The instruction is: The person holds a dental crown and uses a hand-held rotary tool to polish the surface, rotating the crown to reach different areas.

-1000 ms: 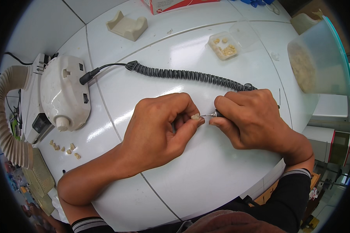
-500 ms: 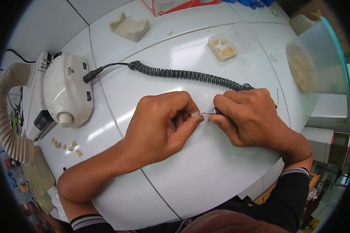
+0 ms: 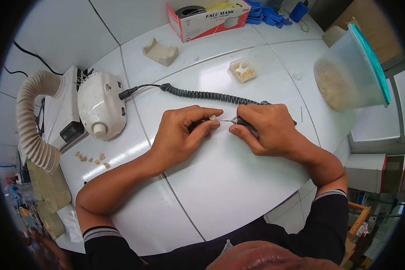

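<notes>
Glossy white tabletop spreads beneath the work, with a white control unit standing toward its left end. Well to the right of the unit, a small pale piece sits pinched between thumb and forefinger of the left hand, presumably so that the side facing the tool is bare. Farther right from the unit, the right hand is closed around a dark handpiece close to its metal nose, likely for fine control of the thin bit aimed at the piece; whether its tip touches is too small to tell. Coiled black cord runs rightward from the unit beyond both hands, probably to leave them free, and its end is hidden behind the right hand. Just on the unit's near side lie loose pale bits; against its left stands a ribbed hose. Beyond the unit, to its right, are a grooved rest, then a clear tray of crumbs. Rightmost from the unit, a tall tub blurs its contents through cloudy walls.
</notes>
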A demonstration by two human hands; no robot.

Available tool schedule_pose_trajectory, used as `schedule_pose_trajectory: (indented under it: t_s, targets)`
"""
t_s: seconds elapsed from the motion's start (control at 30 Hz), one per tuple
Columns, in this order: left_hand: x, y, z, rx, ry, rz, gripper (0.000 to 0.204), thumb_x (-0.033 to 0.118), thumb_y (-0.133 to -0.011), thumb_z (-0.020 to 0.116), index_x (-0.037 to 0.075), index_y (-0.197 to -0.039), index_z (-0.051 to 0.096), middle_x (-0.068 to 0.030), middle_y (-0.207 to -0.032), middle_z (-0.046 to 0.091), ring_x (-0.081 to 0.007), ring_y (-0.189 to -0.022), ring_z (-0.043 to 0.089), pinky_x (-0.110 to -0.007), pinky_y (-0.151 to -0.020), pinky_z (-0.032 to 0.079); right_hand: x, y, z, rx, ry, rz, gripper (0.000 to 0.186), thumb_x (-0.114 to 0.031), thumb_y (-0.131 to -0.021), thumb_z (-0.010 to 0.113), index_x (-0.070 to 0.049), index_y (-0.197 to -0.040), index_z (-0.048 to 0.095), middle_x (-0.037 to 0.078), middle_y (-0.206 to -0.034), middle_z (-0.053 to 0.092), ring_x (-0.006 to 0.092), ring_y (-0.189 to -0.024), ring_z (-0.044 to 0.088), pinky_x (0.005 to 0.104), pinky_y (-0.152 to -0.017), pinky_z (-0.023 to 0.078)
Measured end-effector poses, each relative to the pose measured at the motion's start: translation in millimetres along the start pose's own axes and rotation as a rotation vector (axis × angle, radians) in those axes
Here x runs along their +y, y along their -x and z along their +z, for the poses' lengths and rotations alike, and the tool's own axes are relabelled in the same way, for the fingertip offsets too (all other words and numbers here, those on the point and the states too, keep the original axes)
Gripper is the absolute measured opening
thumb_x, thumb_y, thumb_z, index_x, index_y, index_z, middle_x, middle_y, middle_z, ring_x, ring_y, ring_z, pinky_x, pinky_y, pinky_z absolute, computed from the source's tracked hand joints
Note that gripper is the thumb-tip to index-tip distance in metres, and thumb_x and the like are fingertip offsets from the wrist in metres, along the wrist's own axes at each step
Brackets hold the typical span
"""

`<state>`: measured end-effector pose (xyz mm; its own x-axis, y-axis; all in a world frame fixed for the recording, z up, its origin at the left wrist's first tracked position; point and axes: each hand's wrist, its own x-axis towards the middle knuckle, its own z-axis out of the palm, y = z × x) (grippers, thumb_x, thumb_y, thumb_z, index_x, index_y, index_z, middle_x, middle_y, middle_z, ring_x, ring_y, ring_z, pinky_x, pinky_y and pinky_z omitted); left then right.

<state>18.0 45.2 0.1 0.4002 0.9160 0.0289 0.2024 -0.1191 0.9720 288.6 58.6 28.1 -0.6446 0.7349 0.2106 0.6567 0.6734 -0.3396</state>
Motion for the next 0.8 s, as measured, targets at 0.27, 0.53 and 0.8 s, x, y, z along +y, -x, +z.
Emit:
schedule_pose_trajectory:
  t_s: [0.27,0.53,0.8]
  targets:
    - [-1.4,0.1,-4.8,-0.01,-0.041,0.044,0.034,0.001,-0.109,0.072,0.0,-0.143,0.078,-0.005,-0.106,0.072,-0.0098,-0.088,0.073,-0.026,-0.08,0.058,0.0,0.3,-2.1,-0.026,0.001,0.032,0.037,-0.039,-0.104,0.082,-0.009,-0.091,0.066,0.008,-0.076,0.07,0.0317,-0.062,0.069,0.0433,-0.057,0.052]
    - [-0.2,0.2,-6.2,-0.008,-0.017,0.053,0.034,0.001,-0.109,0.074,0.0,-0.143,0.078,-0.0066,-0.111,0.072,-0.0104,-0.092,0.072,-0.027,-0.082,0.06,2.0,-0.2,-4.4,-0.093,0.007,0.031,0.043,-0.049,-0.109,0.074,-0.009,-0.095,0.069,0.008,-0.077,0.073,0.0325,-0.061,0.071,0.0467,-0.055,0.052]
    - [-1.6,0.0,-5.1,-0.005,0.107,0.017,0.03,-0.003,-0.108,0.073,-0.006,-0.138,0.075,-0.0125,-0.121,0.08,-0.0133,-0.094,0.077,-0.028,-0.085,0.064,4.1,-2.2,-3.1,-0.066,0.002,0.015,0.042,-0.048,-0.107,0.077,-0.009,-0.095,0.069,0.008,-0.077,0.073,0.0316,-0.06,0.071,0.0443,-0.054,0.053]
